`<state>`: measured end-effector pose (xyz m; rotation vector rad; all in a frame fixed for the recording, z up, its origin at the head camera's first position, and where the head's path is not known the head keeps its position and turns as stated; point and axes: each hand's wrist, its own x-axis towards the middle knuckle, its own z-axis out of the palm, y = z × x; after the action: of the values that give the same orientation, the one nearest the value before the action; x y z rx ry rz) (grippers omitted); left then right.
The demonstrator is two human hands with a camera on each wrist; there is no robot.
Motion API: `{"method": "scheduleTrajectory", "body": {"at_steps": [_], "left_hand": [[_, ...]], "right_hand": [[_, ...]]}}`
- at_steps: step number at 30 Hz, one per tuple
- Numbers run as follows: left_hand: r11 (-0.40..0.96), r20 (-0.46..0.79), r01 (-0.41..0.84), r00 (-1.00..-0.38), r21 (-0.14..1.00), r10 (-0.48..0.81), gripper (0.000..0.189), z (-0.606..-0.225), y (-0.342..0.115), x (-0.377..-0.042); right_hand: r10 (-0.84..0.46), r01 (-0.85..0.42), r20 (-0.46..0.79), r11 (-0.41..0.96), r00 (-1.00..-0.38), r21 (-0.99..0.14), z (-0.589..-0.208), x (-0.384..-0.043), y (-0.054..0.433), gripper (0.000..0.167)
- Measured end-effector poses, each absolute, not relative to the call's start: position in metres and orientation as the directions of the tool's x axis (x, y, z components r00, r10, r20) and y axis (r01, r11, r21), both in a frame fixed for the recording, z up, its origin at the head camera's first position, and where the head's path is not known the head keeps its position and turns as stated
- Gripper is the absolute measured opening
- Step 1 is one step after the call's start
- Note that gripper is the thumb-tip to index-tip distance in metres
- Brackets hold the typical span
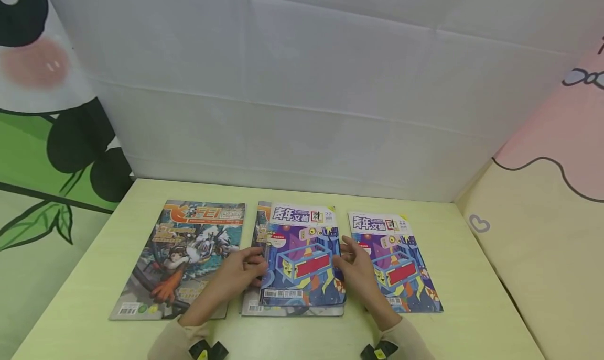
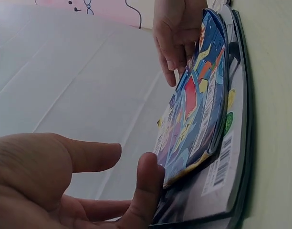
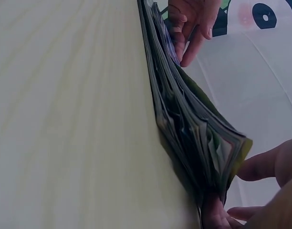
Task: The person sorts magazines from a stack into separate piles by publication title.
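A purple youth magazine (image 1: 302,265) lies on top of a larger comic magazine (image 1: 252,308) at the middle of the table. My left hand (image 1: 240,270) is at its left edge. In the left wrist view, the left fingertips (image 2: 148,171) touch that edge while the thumb stands apart from it. On the opposite side, my right hand (image 1: 356,268) pinches the purple magazine's right edge, thumb by the cover. The right wrist view has a finger (image 3: 215,212) tucked at the page edges (image 3: 193,124), which fan slightly; the other fingers are partly hidden.
To the left lies another large comic magazine (image 1: 184,260). A second purple magazine (image 1: 401,265) lies on the right, partly behind the right forearm. The pale wooden table (image 1: 283,339) ends against a white cloth backdrop (image 1: 302,113). Printed cloth hangs at both sides.
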<state>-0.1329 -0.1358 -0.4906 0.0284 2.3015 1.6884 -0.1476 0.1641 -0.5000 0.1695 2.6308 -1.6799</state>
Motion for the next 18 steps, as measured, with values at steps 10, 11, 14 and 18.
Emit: {"method": "scheduleTrajectory", "body": {"at_steps": [10,11,14,18], "left_hand": [[0.212,-0.221,-0.185,-0.962,0.959,0.162,0.06,-0.4909,-0.1274,-0.1321],[0.215,-0.22,-0.183,-0.962,0.959,0.16,0.058,-0.4912,-0.1274,-0.1317],[0.239,-0.207,-0.165,-0.965,0.957,0.163,0.051,-0.4924,-0.1278,-0.1307],[0.267,-0.178,-0.13,-0.97,0.955,0.166,0.046,-0.4939,-0.1284,-0.1302]], "right_hand": [[0.12,0.111,-0.071,0.37,-0.99,-0.922,-0.5025,-0.1506,0.166,0.052],[0.117,0.113,-0.076,0.362,-0.99,-0.925,-0.5027,-0.1507,0.166,0.051],[0.109,0.125,-0.093,0.345,-0.99,-0.93,-0.5031,-0.1505,0.1658,0.05],[0.108,0.114,-0.08,0.357,-0.991,-0.927,-0.5028,-0.1499,0.1658,0.05]]}}
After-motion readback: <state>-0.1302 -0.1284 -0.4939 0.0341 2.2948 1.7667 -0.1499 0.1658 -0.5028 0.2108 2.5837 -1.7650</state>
